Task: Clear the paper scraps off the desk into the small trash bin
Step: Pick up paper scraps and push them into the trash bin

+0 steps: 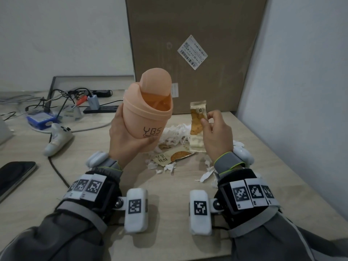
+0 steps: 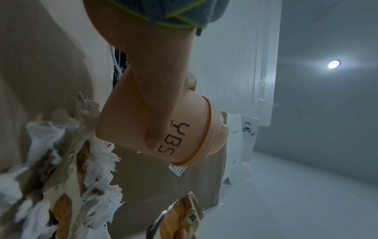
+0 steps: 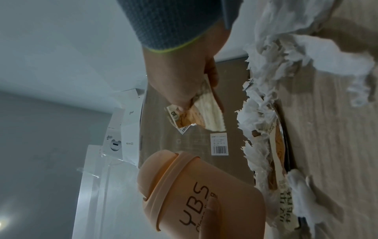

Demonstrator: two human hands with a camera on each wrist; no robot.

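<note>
My left hand (image 1: 124,136) grips a small peach trash bin (image 1: 148,108) marked "YBS" and holds it above the desk, its swing lid tipped open. The same bin (image 2: 163,129) fills the left wrist view, and the bin (image 3: 184,194) shows low in the right wrist view. My right hand (image 1: 216,132) pinches a cookie wrapper (image 1: 196,125) upright, just right of the bin's mouth. That wrapper (image 3: 196,116) hangs from my fingers in the right wrist view. Torn white paper scraps (image 1: 175,134) and another snack wrapper (image 1: 173,157) lie on the desk (image 1: 169,185) below both hands.
A large cardboard box (image 1: 188,44) stands against the wall behind the scraps. Cables, a power strip (image 1: 99,109) and a blue box (image 1: 40,120) crowd the back left. A white controller (image 1: 56,142) and a dark phone (image 1: 15,174) lie at the left.
</note>
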